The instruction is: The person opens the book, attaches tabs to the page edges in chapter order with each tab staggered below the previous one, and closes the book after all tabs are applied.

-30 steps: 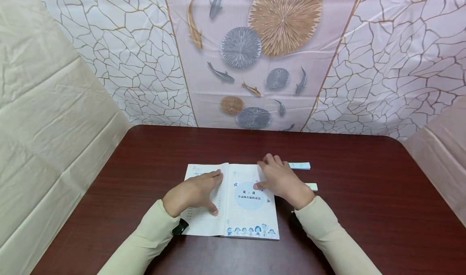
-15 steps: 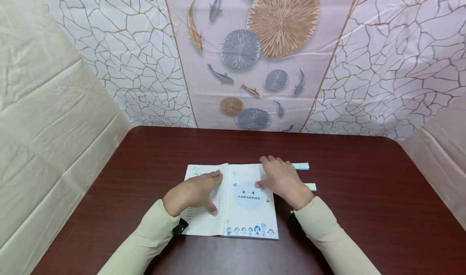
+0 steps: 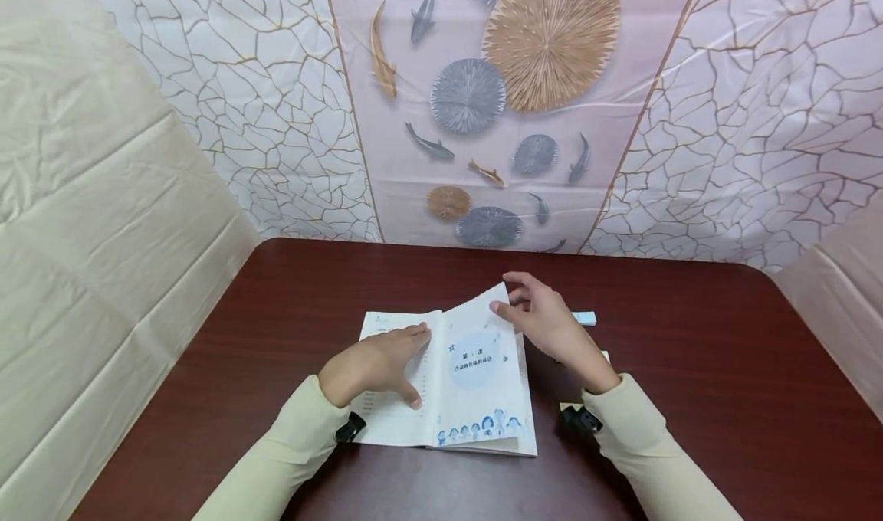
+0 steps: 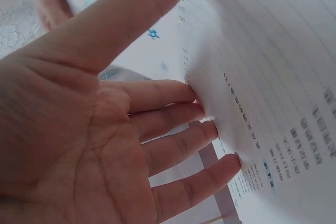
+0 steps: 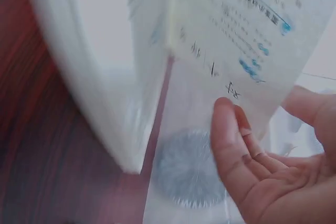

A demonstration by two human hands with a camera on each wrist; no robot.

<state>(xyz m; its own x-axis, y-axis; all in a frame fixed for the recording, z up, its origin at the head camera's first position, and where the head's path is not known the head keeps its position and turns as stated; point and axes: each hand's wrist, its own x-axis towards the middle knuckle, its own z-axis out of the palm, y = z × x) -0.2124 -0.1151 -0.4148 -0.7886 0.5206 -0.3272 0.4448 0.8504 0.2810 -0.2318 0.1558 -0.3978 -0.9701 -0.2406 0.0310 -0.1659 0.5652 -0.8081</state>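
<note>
An open book (image 3: 403, 421) lies on the dark red table, its left page printed with lines of text. My left hand (image 3: 375, 364) rests on that left page with fingers extended; the left wrist view shows the fingertips (image 4: 231, 163) touching the paper. On the right, a page (image 3: 476, 383) with a pale blue circle and small cartoon figures is lifted at its top outer corner. My right hand (image 3: 548, 318) pinches that corner between thumb and fingers. In the right wrist view the printed back of the page (image 5: 236, 30) shows, with the thick page block (image 5: 105, 77) beside it.
Small paper strips (image 3: 585, 318) lie right of the book, partly hidden by the right arm. A yellowish slip (image 3: 569, 406) shows near the right wrist. The table (image 3: 690, 368) ends at a patterned cloth backdrop (image 3: 469, 96).
My right hand has taken the right page's top corner and raised it off the pages below. The left hand stays on the left page. The head view has shifted slightly.
</note>
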